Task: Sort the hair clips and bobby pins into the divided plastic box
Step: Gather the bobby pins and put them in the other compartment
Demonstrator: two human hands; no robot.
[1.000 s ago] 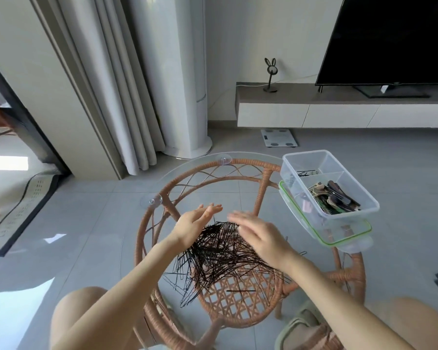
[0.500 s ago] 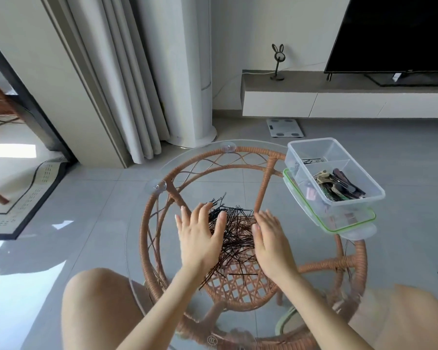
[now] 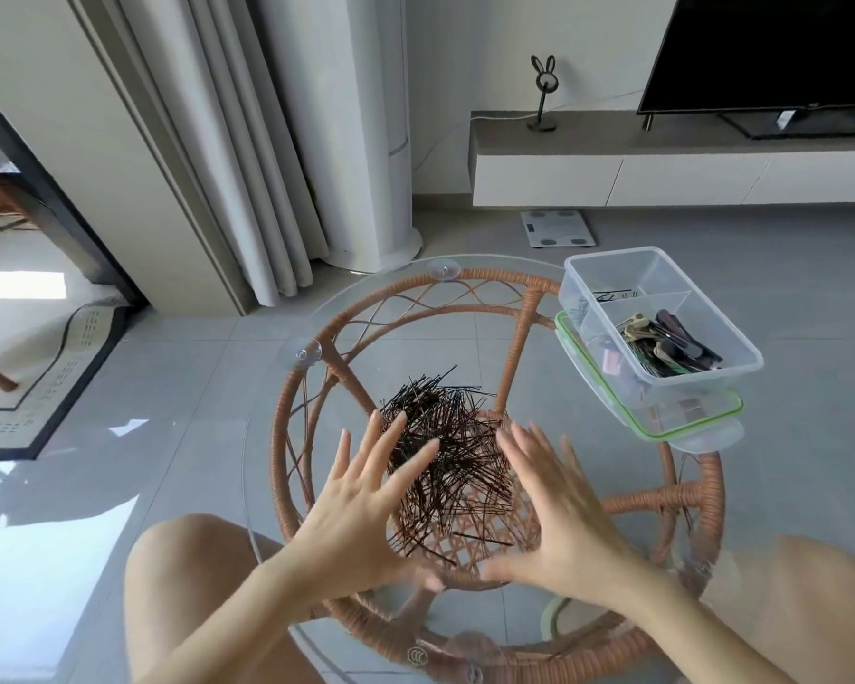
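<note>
**Both hands spread over the pin heap**

The left hand and right hand lie palm down over the near side of a loose heap of dark bobby pins. On both hands the fingers are straight and fanned apart, gripping nothing. The left fingers overlap the heap's edge; the blur hides whether they touch the pins. The right fingers reach the heap's right side, and the two thumbs point toward each other at the near edge.

The heap sits mid-worktop, on round clear glass over a rattan frame. A few stray pins lie at its near rim.

The box stands at the worktop's far right edge, on a green-rimmed lid. Its far compartment holds a few pins. The near right compartment holds a bundle of hair clips, and the narrow left one has small pinkish pieces too blurred to name
</note>
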